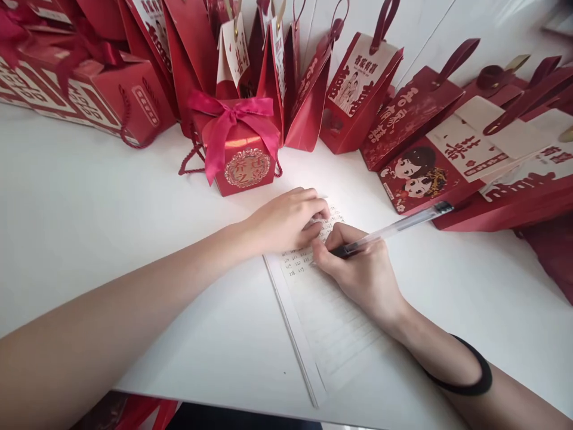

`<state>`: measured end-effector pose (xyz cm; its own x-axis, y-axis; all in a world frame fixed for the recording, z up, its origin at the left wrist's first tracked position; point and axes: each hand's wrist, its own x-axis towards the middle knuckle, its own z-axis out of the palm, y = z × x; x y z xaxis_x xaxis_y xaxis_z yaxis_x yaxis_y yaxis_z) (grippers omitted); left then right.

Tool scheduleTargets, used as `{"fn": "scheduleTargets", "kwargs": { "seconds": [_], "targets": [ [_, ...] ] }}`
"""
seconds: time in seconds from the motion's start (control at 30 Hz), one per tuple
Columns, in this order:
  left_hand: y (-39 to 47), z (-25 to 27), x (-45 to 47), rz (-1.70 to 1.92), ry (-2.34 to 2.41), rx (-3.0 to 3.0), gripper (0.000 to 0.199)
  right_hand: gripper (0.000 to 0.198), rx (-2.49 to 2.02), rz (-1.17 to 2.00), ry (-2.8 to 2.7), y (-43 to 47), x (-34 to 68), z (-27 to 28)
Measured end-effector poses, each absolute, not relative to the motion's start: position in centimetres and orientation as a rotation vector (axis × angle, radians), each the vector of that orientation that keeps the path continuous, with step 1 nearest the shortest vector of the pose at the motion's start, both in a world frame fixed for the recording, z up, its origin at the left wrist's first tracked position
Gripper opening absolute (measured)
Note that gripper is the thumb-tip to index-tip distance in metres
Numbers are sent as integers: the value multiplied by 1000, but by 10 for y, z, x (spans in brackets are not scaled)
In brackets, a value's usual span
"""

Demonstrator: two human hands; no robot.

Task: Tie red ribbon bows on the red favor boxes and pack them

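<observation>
My right hand [364, 275] pinches a clear-barrelled pen [398, 226] with a black grip, its tip end low over a lined notebook [344, 325]. Rows of small handwritten numbers cover the upper part of the page. My left hand [290, 221] rests on the notebook's upper left part, with its fingers curled in and a small gap between thumb and forefinger. Nothing shows in that gap; the palm is hidden. Just beyond the left hand stands a small red gift box [242, 149] with a bright pink ribbon bow [233, 122].
Several red gift bags [360, 89] with looped handles line the back and right of the white table [179, 334]. Larger red boxes [111, 98] with rope handles stand at the back left. A red and white box with cartoon faces [416, 173] is near the pen's upper end.
</observation>
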<state>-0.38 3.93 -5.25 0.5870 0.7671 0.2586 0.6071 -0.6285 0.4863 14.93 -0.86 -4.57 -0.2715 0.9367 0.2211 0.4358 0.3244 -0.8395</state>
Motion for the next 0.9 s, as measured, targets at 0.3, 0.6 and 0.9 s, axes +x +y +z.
{"fn": "scheduleTargets", "kwargs": {
  "seconds": [0.3,0.6,0.9],
  "targets": [
    [40,-53,-3,660,1113,2486,13,27,-1193,816,-1878,-9,151,-46],
    [39,-52,-2,640,1141,2458,14,25,-1245,782,-1933,-8,149,-44],
    [40,-54,-2,655,1130,2464,14,25,-1301,756,-1914,-10,148,-42]
  ]
}}
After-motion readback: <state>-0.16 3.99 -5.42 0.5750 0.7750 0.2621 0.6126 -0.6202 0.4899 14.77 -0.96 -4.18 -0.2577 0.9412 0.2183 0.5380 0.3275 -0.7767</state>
